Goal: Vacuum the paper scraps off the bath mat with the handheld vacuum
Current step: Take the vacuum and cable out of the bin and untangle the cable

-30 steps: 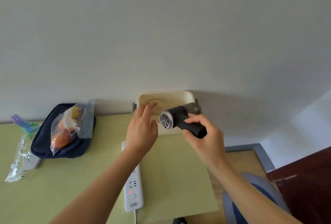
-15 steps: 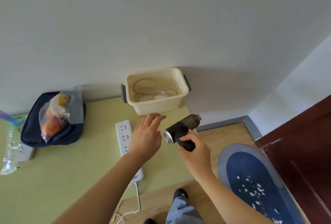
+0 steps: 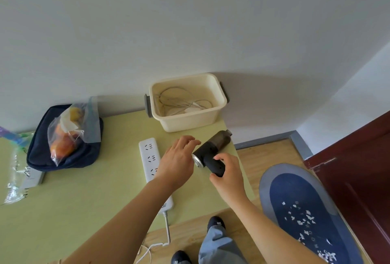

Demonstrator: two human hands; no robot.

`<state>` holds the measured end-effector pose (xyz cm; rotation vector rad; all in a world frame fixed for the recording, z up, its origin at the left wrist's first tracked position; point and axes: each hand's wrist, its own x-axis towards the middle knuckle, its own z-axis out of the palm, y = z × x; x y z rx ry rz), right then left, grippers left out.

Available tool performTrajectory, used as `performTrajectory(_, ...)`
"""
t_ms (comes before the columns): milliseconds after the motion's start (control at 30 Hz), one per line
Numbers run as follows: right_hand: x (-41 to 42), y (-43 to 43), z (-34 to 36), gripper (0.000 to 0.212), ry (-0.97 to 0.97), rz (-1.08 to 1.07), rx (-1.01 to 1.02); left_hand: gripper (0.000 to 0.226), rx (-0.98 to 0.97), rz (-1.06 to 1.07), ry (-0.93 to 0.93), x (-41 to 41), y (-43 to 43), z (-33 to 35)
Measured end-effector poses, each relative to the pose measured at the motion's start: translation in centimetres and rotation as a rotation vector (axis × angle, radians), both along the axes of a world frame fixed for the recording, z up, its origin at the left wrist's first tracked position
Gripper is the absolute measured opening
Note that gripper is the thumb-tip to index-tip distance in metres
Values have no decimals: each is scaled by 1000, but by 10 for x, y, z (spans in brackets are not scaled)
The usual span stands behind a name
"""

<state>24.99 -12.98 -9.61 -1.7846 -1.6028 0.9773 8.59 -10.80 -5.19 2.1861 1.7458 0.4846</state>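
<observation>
Right hand grips vacuum, nozzle toward 1 o'clock; bath mat sits at my 4 o'clock (left hand slack).

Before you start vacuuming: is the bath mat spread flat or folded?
Spread flat: the bath mat lies unfolded on the floor, paper scraps scattered on it.

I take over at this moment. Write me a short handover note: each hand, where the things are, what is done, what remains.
Right hand: grips the vacuum by its handle, over the table at its right edge.
Left hand: open, beside the vacuum's rear grille; contact unclear.
Mat: on the floor to the right, scraps lying on it.
Done: vacuum in hand.
Left: lower the nozzle to the mat, vacuum all scraps.
</observation>
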Motion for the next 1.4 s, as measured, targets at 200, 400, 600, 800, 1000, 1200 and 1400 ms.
performTrajectory(200,12,3,-3,54,-482,162,-65,50,-1,-29,35,7,6,-2)
performTrajectory(400,23,12,-5,54,-497,262,-128,51,111,-26,23,11,26,5)
performTrajectory(600,18,62,44,21,-400,198,207,42,280,23,-19,6,63,28)
performTrajectory(800,-7,152,97,12,-356,234,420,36,176,159,1,-6,110,37)
performTrajectory(1000,-37,225,93,20,-537,419,54,43,-109,295,-3,-23,148,29)
performTrajectory(1200,-56,254,60,24,-642,606,-214,51,-190,318,2,-36,167,19)
performTrajectory(1400,-66,265,29,21,-658,665,-264,50,-176,346,-5,-41,170,11)
